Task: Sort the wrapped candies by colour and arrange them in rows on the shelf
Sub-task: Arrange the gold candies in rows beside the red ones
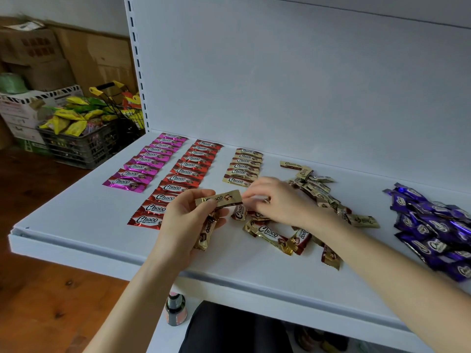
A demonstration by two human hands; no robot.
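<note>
Head view: left hand [183, 220] grips 2 gold candies [221, 198], likely gathering them for the gold row [243, 166] at 12 o'clock, while right hand [277, 200] curls into the loose pile [269, 231] at 3 o'clock, grip unclear

White shelf [76, 212] with pink row [147, 161], red row [183, 174], gold row [243, 166], loose gold candies [270, 233], purple heap [433, 225].

Purple candies [433, 225] cut off by right edge. Right hand [276, 200] covers some gold candies [267, 231]; its fingertips [248, 197] blurred, grip unclear. Candy small print unreadable.
</note>
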